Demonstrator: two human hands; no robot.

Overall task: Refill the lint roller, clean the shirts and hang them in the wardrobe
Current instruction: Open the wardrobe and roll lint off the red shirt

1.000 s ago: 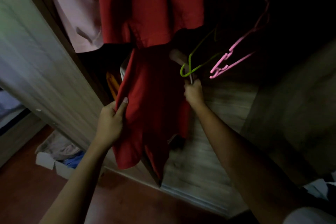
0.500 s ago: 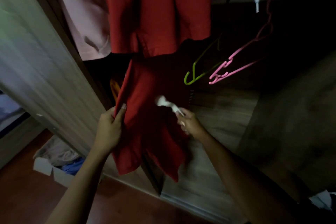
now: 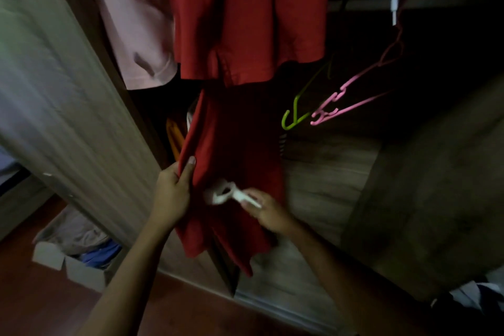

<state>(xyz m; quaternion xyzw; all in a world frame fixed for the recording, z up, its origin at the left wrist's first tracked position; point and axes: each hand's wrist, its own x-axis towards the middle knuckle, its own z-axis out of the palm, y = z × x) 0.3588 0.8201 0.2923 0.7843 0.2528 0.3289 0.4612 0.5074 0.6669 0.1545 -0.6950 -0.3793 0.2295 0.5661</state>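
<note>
A long red shirt [image 3: 234, 144] hangs in the open wardrobe, below a shorter red shirt [image 3: 245, 13]. My left hand [image 3: 173, 191] pinches the long shirt's left edge and holds the cloth taut. My right hand [image 3: 268, 213] grips the handle of a white lint roller [image 3: 226, 194], whose blurred head lies against the lower part of the red cloth. A pale pink shirt [image 3: 136, 22] hangs to the left of the red ones.
The wardrobe's wooden door [image 3: 54, 106] stands open at the left. A green hanger [image 3: 296, 114] and a pink hanger [image 3: 343, 101] hang bare at the right. On the floor at lower left is a cardboard box [image 3: 68, 262] with clothes.
My right hand has come down from beside the green hanger to the shirt's lower part, bringing the lint roller with it. My left hand keeps its hold on the shirt's edge.
</note>
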